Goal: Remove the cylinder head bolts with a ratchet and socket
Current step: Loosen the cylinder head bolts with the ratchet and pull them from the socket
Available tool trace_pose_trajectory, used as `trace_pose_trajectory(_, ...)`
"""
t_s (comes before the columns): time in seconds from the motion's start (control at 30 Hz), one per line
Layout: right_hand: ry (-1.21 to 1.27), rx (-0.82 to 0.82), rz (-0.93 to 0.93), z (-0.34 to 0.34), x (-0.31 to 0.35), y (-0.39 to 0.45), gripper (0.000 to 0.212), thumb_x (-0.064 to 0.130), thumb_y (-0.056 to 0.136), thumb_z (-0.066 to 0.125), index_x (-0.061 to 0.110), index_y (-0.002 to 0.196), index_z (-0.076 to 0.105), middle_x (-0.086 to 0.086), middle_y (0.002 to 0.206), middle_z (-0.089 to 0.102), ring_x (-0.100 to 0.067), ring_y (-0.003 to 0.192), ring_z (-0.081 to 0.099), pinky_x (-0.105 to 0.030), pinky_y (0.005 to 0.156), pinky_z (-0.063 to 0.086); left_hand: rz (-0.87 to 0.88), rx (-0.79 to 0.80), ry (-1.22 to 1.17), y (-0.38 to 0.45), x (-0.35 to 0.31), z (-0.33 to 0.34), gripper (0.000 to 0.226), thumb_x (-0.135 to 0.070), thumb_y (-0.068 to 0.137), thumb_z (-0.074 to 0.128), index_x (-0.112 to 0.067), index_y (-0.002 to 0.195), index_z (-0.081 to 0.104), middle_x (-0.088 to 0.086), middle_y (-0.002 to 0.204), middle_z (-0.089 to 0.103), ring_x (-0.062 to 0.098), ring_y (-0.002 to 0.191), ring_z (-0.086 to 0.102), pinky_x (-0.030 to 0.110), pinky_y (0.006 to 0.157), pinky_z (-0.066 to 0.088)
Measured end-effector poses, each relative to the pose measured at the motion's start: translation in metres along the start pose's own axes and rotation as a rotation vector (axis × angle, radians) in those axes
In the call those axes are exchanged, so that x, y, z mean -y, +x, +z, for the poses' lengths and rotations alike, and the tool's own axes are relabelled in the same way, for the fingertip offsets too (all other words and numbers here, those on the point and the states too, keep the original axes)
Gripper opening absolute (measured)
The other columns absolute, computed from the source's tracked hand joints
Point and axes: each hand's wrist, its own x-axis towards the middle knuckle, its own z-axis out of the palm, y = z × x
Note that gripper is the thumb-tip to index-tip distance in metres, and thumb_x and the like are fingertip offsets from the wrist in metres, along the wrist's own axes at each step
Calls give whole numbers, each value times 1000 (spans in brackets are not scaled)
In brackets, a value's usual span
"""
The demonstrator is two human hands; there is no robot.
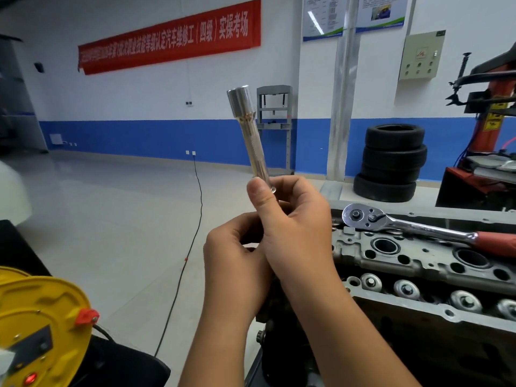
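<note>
Between both hands, raised in front of us, we find a long chrome socket extension (252, 138) standing nearly upright, tilted slightly to the left, with its wide socket end (240, 100) at the top. Our right hand (293, 219) grips the lower end, thumb pressed along the shaft and fingers curled round it. Our left hand (237, 255) sits just below and to the left, touching the right hand, its fingers curled toward the bottom of the tool; whether it holds the tool's tip or a separate piece we cannot tell.

To the right of the hands lies the ratchet (413, 227), flat on top of the cylinder head (418, 261), head end nearest the hands and red grip pointing away to the right. No hand touches it. Below the ratchet, along the near edge of the engine, a row of round metal caps with bolts (406, 289) is seated in place.

Left of and below the hands we note a yellow cable reel (42, 325), with a black cable (195, 213) running across the grey floor toward the wall. Beyond the hands to the right stands a stack of tyres (391, 160), beside a red tyre machine (491, 121). A red banner (167, 37) hangs on the far wall.
</note>
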Motion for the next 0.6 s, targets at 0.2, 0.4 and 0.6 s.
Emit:
trace_pose_trajectory(0.2, 10, -9, 37, 1, 1, 2, 23, 45, 97, 67, 25, 85, 71, 1, 83, 73, -5, 71, 63, -35, 73, 57, -21, 42, -49, 0, -1, 1, 31, -7, 91, 65, -34, 93, 80, -11, 78, 78, 5, 54, 67, 15, 43, 43)
trace_pose_trajectory(0.4, -5, -5, 18, 0, -3, 2, 13, 40, 88, 79, 31, 88, 69, 9, 81, 73, -6, 70, 67, -33, 69, 61, -3, -2, 15, 0, 1, 1, 37, -4, 87, 66, -39, 90, 79, -13, 77, 77, 9, 65, 72, 20, 48, 51)
trace_pose_trajectory(0.6, 25, -33, 62, 1, -1, 5, 27, 51, 94, 61, 27, 86, 71, 6, 90, 76, -9, 85, 68, -38, 85, 57, -23, 57, -45, 0, 0, 2, 32, -8, 96, 64, -36, 95, 81, -8, 79, 78, 7, 53, 67, 16, 42, 43)
